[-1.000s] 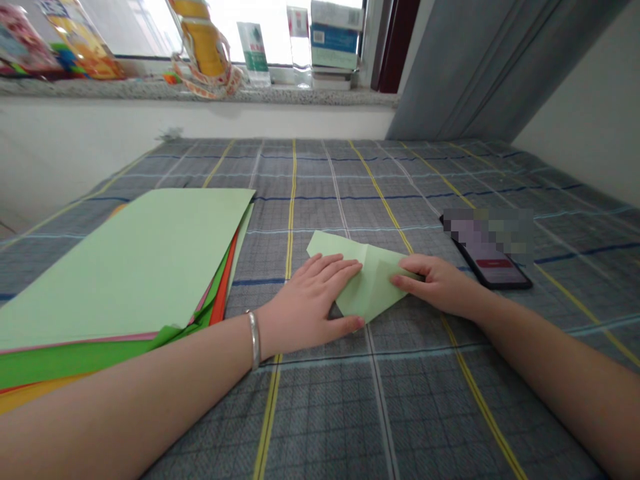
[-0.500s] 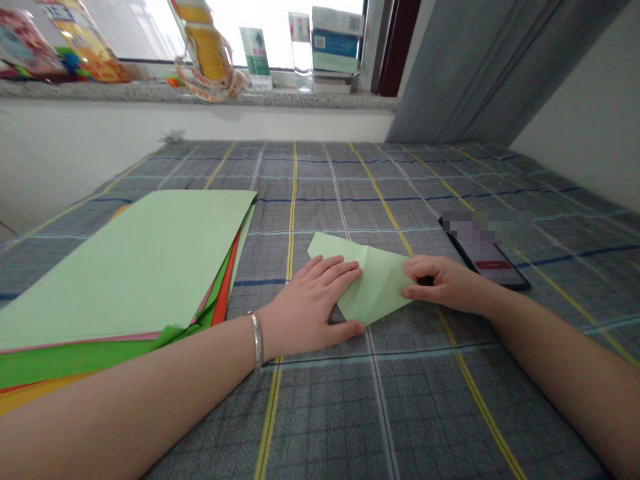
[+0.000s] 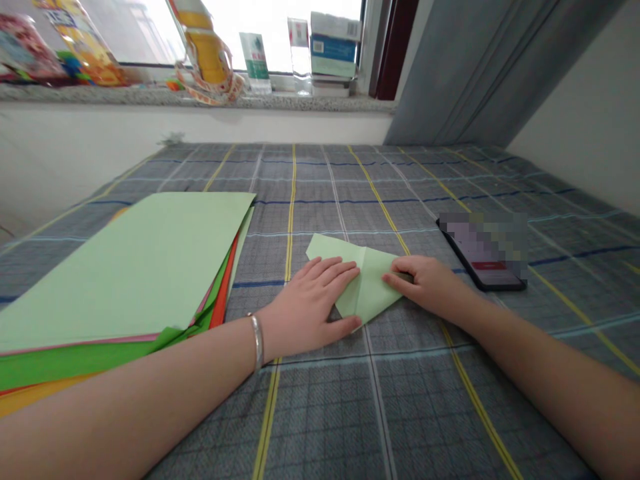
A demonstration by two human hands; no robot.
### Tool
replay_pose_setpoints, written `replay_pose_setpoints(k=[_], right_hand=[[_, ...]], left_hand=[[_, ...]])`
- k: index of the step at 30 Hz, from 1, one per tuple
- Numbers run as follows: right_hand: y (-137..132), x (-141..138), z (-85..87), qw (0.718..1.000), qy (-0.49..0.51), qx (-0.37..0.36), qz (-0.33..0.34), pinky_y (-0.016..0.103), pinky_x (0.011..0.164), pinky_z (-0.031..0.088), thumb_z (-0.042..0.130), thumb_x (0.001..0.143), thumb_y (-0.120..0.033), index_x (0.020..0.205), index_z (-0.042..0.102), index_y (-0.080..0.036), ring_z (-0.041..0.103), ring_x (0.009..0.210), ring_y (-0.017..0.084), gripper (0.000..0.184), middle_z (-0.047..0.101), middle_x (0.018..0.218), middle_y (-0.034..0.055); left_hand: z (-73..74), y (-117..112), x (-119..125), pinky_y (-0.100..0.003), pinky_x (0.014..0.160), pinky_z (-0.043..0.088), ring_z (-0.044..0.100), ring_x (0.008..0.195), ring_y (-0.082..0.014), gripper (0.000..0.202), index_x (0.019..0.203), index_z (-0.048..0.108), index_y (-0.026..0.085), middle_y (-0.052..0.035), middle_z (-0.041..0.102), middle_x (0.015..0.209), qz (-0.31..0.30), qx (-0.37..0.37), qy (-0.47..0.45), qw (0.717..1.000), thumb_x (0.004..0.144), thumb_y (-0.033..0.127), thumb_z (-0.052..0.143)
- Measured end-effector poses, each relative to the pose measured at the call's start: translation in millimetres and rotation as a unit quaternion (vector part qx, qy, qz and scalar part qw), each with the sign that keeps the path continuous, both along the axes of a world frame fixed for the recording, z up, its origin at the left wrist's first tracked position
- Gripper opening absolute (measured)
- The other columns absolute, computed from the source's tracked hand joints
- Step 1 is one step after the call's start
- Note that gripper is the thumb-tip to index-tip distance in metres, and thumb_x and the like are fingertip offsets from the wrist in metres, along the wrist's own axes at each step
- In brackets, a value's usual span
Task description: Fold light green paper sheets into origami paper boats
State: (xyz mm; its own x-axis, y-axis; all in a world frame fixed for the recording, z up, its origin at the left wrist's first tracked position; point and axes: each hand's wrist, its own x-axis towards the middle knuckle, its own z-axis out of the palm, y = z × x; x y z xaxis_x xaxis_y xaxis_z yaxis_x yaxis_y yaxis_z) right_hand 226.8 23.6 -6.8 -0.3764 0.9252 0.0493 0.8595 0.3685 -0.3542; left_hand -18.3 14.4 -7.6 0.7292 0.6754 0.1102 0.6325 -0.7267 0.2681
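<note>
A folded piece of light green paper [image 3: 371, 283] lies on the plaid cloth, with a crease running down its middle. My left hand [image 3: 315, 300] rests flat across its left part, fingers stretched out and the thumb along the lower edge. A silver bangle circles that wrist. At the paper's right side, my right hand [image 3: 420, 283] is closed, thumb and curled fingers pinching the right corner. That corner is hidden under the fingers.
A stack of coloured paper sheets [image 3: 140, 267], light green on top, lies to the left. A phone [image 3: 483, 257] lies beyond my right hand. Behind, the windowsill [image 3: 280, 101] bears a yellow bottle [image 3: 210, 57], boxes [image 3: 334, 47] and snack bags [image 3: 85, 40].
My right hand has shifted slightly left over the paper, its thumb now farther in from the right corner. My left hand has stayed in place.
</note>
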Motion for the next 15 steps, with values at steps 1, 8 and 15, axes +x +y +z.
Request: replay_pose_setpoints(k=[1, 8, 15], right_hand=[[-0.5, -1.8, -0.3, 1.0, -0.013, 0.011, -0.007, 0.028, 0.056, 0.028, 0.045, 0.089, -0.043, 0.067, 0.051, -0.02, 0.048, 0.063, 0.015, 0.033, 0.057, 0.066, 0.0011], [-3.5, -8.3, -2.5, 0.994, -0.087, 0.059, -0.032, 0.029, 0.058, 0.029, 0.045, 0.089, -0.042, 0.073, 0.055, -0.02, 0.054, 0.07, 0.019, 0.029, 0.065, 0.075, 0.0045], [-4.1, -9.2, -1.5, 0.993, -0.099, 0.067, -0.023, 0.03, 0.061, 0.031, 0.045, 0.089, -0.039, 0.073, 0.054, -0.02, 0.056, 0.074, 0.019, 0.026, 0.065, 0.077, 0.0044]], left_hand=[[-0.1, 0.0, 0.1, -0.048, 0.116, 0.018, 0.028, 0.138, -0.0265, 0.07, 0.143, 0.033, 0.019, -0.0075, 0.037, 0.148, 0.001, 0.0, -0.002, 1.0, 0.085, 0.053, 0.052], [0.0, -1.2, 0.5, -0.047, 0.116, 0.019, 0.029, 0.138, -0.0266, 0.066, 0.142, 0.035, 0.019, -0.009, 0.035, 0.149, 0.003, 0.009, 0.004, 1.0, 0.087, 0.052, 0.05], [0.8, -1.9, 1.3, -0.048, 0.116, 0.02, 0.03, 0.138, -0.0266, 0.063, 0.142, 0.035, 0.019, -0.0086, 0.036, 0.149, 0.001, 0.01, 0.009, 1.0, 0.089, 0.05, 0.048]])
